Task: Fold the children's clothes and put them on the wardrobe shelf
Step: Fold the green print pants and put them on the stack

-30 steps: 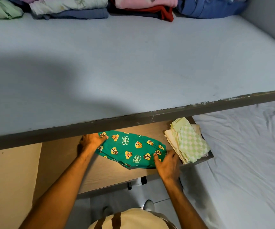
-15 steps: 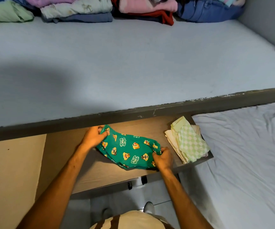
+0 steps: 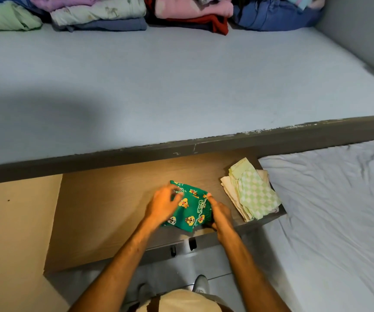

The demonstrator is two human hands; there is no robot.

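Note:
A small green garment (image 3: 190, 210) printed with yellow cartoon faces lies folded over on the wooden shelf (image 3: 114, 210) below the grey upper shelf. My left hand (image 3: 163, 203) rests on the garment's left part, fingers spread and blurred. At the garment's right edge, my right hand (image 3: 219, 212) pinches the waistband. A folded pile of pale green checked and cream clothes (image 3: 251, 194) sits on the same shelf, just to the right.
The wide grey upper shelf (image 3: 181, 86) carries folded stacks along its back: green (image 3: 6, 19), lilac and blue (image 3: 98, 14), pink and red (image 3: 192, 12), blue (image 3: 271, 16). A bed with a rumpled white sheet (image 3: 339, 210) lies to the right. My shoe (image 3: 200, 284) shows on the tiled floor.
My left hand has carried the garment's left end over to the right, folding it to about half its width. My right hand kept its hold at the right edge.

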